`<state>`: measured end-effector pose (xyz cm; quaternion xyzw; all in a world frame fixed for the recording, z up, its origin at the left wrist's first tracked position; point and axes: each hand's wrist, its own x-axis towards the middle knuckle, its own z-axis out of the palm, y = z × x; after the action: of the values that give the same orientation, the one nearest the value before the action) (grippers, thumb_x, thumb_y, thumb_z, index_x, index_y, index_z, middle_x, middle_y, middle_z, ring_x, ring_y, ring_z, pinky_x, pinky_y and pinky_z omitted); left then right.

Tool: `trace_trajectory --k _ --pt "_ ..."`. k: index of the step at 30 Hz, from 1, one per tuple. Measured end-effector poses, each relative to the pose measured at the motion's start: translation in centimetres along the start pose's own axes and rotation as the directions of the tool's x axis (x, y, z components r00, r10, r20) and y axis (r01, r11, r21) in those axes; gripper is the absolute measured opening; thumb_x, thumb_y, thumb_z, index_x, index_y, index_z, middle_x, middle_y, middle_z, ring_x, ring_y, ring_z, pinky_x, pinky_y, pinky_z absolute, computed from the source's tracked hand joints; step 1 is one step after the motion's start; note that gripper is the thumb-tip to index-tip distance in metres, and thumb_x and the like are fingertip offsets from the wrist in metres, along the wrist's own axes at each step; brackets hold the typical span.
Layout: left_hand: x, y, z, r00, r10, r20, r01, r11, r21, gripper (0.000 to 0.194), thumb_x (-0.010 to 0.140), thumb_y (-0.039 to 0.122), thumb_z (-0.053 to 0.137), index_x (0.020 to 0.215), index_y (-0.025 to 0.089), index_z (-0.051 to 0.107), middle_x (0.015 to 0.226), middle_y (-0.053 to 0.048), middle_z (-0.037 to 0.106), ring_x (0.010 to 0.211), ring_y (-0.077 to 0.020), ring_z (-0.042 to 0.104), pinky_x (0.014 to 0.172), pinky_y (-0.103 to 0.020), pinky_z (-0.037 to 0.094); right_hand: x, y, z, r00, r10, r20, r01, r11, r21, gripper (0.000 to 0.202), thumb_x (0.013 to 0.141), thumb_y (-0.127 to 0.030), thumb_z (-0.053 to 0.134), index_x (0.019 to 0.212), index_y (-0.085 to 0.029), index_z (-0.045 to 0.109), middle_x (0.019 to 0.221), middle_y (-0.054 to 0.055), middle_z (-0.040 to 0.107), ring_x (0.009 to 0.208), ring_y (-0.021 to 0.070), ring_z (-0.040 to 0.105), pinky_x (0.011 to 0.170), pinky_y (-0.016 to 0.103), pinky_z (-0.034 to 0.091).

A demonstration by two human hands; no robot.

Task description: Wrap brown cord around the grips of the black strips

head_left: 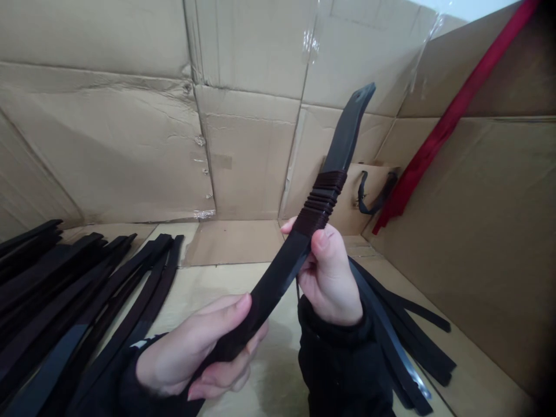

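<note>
A long, dark, slightly curved piece that looks like a sword sheath (pixel 278 272) slants up across the middle of the view. Its upper end is grey, with a small hole near the tip. Dark brown cord (pixel 321 200) is wound round it in several turns below that end. My left hand (pixel 212 341) is closed round the lower part, thumb on top. Just below the cord, my right hand (pixel 332 272) grips the piece from the right, its thumb at the edge. Some of the right fingers are hidden behind it.
Several similar dark curved pieces (pixel 108 289) lie in a pile at the left. More dark strips (pixel 403 330), one with a shiny edge, lie at the right. Cardboard walls (pixel 252 156) surround the surface. A red cloth strip (pixel 443 127) hangs by a paper bag (pixel 343 202).
</note>
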<state>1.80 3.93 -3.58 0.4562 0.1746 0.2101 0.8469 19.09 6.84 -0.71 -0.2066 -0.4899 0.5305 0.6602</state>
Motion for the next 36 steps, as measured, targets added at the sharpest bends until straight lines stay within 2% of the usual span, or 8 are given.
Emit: trace_trajectory --k 14,19,24,28,30,33,35,36 --pt "-0.8 0.3 -0.6 0.995 -0.088 0.04 0.08 0.983 0.168 0.039 0.092 0.053 0.035 0.077 0.019 0.049 0.037 0.011 0.03 0.027 -0.0039 0.017 0.028 -0.014 0.013 -0.9 -0.8 -0.7 0.991 -0.136 -0.014 0.137 0.99 0.023 0.029 0.072 -0.051 0.069 0.08 -0.023 0.071 0.065 -0.002 0.053 0.046 0.0041 0.045 0.039 0.013 0.041" --pt "-1.0 0.7 -0.8 0.998 -0.066 0.011 0.062 0.973 0.224 0.042 0.09 0.056 0.038 0.074 0.018 0.048 0.037 0.011 0.03 0.027 -0.0035 0.016 0.028 -0.016 0.011 -1.0 -0.5 -0.7 0.986 -0.164 0.033 0.163 0.986 0.045 0.026 0.072 -0.05 0.07 0.083 -0.026 0.072 0.069 -0.002 0.055 0.049 0.0053 0.048 0.039 0.014 0.039" --pt "-1.2 1.3 -1.1 0.994 -0.067 0.081 0.04 0.955 0.295 0.05 0.073 0.068 0.055 0.074 0.019 0.047 0.037 0.013 0.032 0.028 -0.0035 0.021 0.03 -0.018 0.014 -0.7 0.1 -0.5 0.982 -0.122 0.143 0.115 0.992 0.057 0.039 0.068 -0.058 0.069 0.089 -0.025 0.071 0.062 -0.003 0.052 0.045 0.0066 0.04 0.038 0.018 0.034" --pt "-1.4 1.9 -0.4 0.986 0.005 -0.167 0.101 0.783 0.614 0.042 0.075 0.06 0.059 0.074 0.019 0.048 0.052 0.007 0.046 0.041 -0.0068 0.039 0.042 -0.019 0.031 -0.5 0.3 0.2 0.969 -0.246 -0.002 0.246 0.968 0.045 0.032 0.065 -0.052 0.075 0.068 -0.022 0.065 0.062 -0.004 0.049 0.051 0.0066 0.041 0.044 0.019 0.035" --pt "-1.3 2.0 -0.1 0.901 0.286 -0.325 0.139 0.519 0.843 0.034 0.085 0.052 0.049 0.072 0.02 0.048 0.06 0.004 0.049 0.053 -0.011 0.048 0.051 -0.024 0.035 -0.3 0.5 0.6 0.939 -0.317 -0.133 0.313 0.948 -0.053 0.026 0.068 -0.043 0.076 0.065 -0.021 0.062 0.058 -0.006 0.046 0.051 0.0062 0.041 0.047 0.019 0.035" --pt "-1.2 2.0 -0.1 0.614 0.708 -0.348 0.353 0.148 0.924 0.036 0.088 0.049 0.038 0.065 0.021 0.042 0.055 0.003 0.045 0.053 -0.0146 0.045 0.053 -0.028 0.032 -0.2 0.9 1.3 0.933 -0.326 -0.154 0.304 0.941 -0.147 0.018 0.08 -0.039 0.067 0.076 -0.021 0.067 0.05 -0.008 0.035 0.045 0.0051 0.031 0.043 0.019 0.027" --pt "-1.2 2.1 -0.3 0.514 0.768 -0.382 0.424 0.159 0.891 0.04 0.089 0.052 0.034 0.062 0.022 0.037 0.052 0.004 0.043 0.05 -0.0145 0.044 0.051 -0.028 0.03 -0.2 1.3 1.6 0.95 -0.293 -0.11 0.277 0.95 -0.146 0.02 0.084 -0.04 0.061 0.09 -0.023 0.069 0.05 -0.008 0.028 0.043 0.0048 0.024 0.041 0.02 0.02" --pt "-1.3 2.2 -0.3 0.528 0.73 -0.433 0.406 0.231 0.884 0.043 0.089 0.054 0.031 0.062 0.022 0.036 0.051 0.004 0.044 0.049 -0.0142 0.044 0.05 -0.028 0.031 -0.2 1.4 1.8 0.954 -0.283 -0.095 0.267 0.952 -0.149 0.023 0.084 -0.041 0.061 0.096 -0.023 0.069 0.051 -0.008 0.029 0.044 0.0048 0.022 0.041 0.02 0.018"
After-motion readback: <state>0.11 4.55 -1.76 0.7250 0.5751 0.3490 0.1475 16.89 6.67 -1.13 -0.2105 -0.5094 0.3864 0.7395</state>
